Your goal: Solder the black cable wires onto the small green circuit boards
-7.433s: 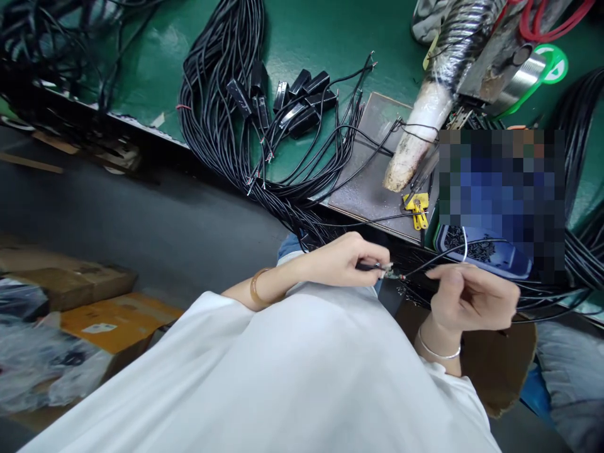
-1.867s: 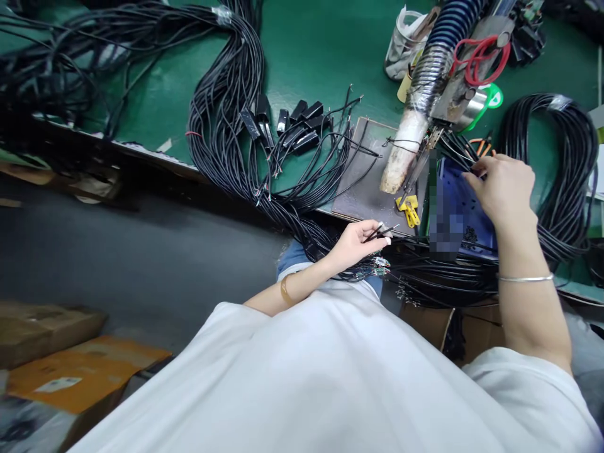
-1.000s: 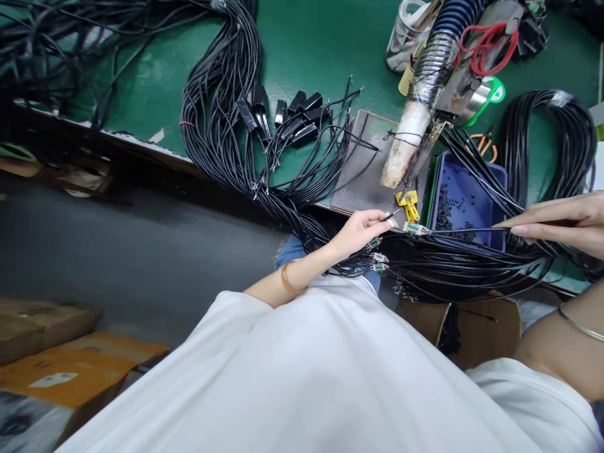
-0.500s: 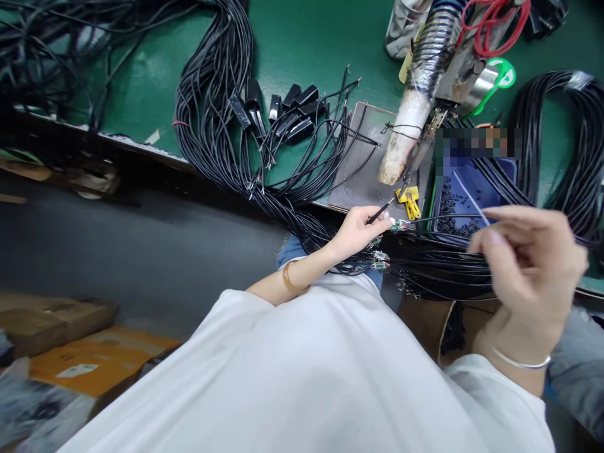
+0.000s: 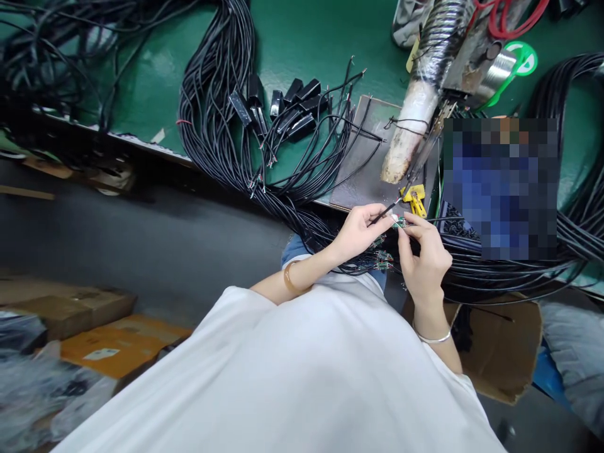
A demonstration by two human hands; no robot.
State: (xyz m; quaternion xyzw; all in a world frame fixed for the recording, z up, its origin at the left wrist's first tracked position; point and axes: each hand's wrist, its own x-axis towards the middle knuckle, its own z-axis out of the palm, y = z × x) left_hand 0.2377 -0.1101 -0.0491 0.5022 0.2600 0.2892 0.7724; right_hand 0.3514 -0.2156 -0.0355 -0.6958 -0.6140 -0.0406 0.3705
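Note:
My left hand [image 5: 361, 231] pinches a black cable [image 5: 384, 212], whose bared wire end points up and right toward the dark tip of a metal holder. Just past its fingertips sits a small green circuit board [image 5: 399, 221]. On the other side of the board, my right hand [image 5: 422, 248] has thumb and fingers closed on a thin pale stick [image 5: 400, 226], its tip at the board. More small green boards [image 5: 383, 257] on black cables hang below, near my lap. A yellow clip [image 5: 415, 200] lies just above my fingers.
A white-wrapped duct [image 5: 408, 135] slants down over a grey board [image 5: 363, 157]. Beside it is a solder wire spool with a green rim [image 5: 521, 60]. Bundled black cables [image 5: 207, 119] and black plastic housings [image 5: 302, 126] cover the green bench [image 5: 302, 38]. A blurred patch hides the right side.
My right hand has moved left and inward with the thin stick, from over the blue tray to the small board beside my left hand. The left hand keeps its hold on the cable.

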